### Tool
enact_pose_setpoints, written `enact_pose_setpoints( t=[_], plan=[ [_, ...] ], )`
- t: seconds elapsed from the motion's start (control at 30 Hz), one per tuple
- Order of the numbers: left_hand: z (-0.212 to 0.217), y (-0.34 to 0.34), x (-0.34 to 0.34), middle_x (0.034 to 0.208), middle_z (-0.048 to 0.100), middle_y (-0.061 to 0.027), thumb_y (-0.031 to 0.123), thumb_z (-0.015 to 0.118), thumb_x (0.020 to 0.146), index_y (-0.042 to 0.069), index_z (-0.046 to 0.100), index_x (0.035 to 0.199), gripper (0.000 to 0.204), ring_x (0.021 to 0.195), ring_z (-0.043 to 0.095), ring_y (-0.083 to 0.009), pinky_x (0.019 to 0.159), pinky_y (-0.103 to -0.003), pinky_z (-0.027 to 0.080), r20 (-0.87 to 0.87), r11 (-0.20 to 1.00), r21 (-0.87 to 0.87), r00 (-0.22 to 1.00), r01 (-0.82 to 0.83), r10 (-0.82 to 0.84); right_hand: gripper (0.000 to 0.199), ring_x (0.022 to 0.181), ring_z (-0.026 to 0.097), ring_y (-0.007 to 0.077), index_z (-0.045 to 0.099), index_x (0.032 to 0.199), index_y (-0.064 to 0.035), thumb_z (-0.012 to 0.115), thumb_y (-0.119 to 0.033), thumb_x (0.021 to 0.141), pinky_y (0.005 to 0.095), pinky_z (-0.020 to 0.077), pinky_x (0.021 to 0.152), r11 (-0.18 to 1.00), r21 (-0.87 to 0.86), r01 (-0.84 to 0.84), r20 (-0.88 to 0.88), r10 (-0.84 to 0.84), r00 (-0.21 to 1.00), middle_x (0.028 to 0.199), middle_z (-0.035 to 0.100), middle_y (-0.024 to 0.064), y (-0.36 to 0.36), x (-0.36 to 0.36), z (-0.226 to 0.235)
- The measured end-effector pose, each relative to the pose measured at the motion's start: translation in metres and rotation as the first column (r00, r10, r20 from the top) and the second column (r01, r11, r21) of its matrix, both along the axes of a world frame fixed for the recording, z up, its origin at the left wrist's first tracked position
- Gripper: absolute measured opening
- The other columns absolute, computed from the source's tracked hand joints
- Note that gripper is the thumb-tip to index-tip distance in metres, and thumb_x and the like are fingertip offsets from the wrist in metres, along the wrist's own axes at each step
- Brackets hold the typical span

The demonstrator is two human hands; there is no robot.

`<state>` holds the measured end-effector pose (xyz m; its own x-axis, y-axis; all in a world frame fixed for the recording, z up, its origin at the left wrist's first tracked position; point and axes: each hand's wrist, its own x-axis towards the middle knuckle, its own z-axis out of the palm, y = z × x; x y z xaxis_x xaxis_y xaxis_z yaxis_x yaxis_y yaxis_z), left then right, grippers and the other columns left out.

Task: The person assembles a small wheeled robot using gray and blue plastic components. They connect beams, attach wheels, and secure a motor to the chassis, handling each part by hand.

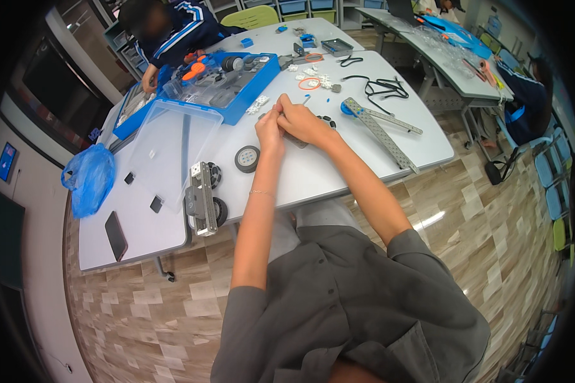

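My left hand [270, 133] and my right hand [301, 122] meet over the white table [415, 137], fingers closed together. What they pinch is hidden by the fingers. A grey part [295, 141] shows below my right hand, and a dark wheel [326, 121] is just beyond its wrist. Beside my left wrist lies a black tyre with a light grey hub [247, 159]. Nearer the table's front edge stands a metal beam assembly [202, 198] with dark wheels. Small white pieces [258, 104] lie just past my left hand.
A blue parts box [252, 96] and its clear lid [166, 150] fill the left side. To the right lie metal beams joined by a blue piece [383, 135] and black cables [384, 87]. A phone [115, 235] and blue plastic bag [91, 179] are far left. A co-worker's hand [149, 79] reaches the box.
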<state>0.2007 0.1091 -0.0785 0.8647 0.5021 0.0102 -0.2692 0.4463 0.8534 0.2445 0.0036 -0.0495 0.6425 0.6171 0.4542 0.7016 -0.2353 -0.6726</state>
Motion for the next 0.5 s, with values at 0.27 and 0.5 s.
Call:
enact_pose_setpoints(
  t=[0.27,0.5],
  plan=[
    [0.002,0.002,0.006,0.1,0.071,-0.0174,0.019,0.055,0.102,-0.011,0.064,0.111,0.033,0.089,0.072,-0.0228,0.077,-0.03,0.059,-0.018,0.955,0.294,0.999,-0.028,0.035,0.012,0.05,0.031,0.0069,0.06,0.087,-0.0021,0.057,-0.012,0.091,0.0255,0.0292,0.046,0.841,0.511,0.177,-0.77,0.357,0.529,0.064,0.044,-0.0045,-0.039,0.065,0.017],
    [0.006,0.0,0.002,0.094,0.074,-0.0118,0.024,0.06,0.1,-0.006,0.069,0.107,0.032,0.077,0.071,-0.0155,0.064,-0.024,0.052,-0.103,0.827,0.562,0.99,-0.023,0.098,0.009,0.052,0.06,0.02,0.069,0.075,0.0017,0.065,-0.006,0.078,0.0322,0.0461,0.045,0.801,-0.558,0.216,-0.197,-0.381,0.903,0.073,0.068,0.0147,-0.035,0.131,0.053]
  ],
)
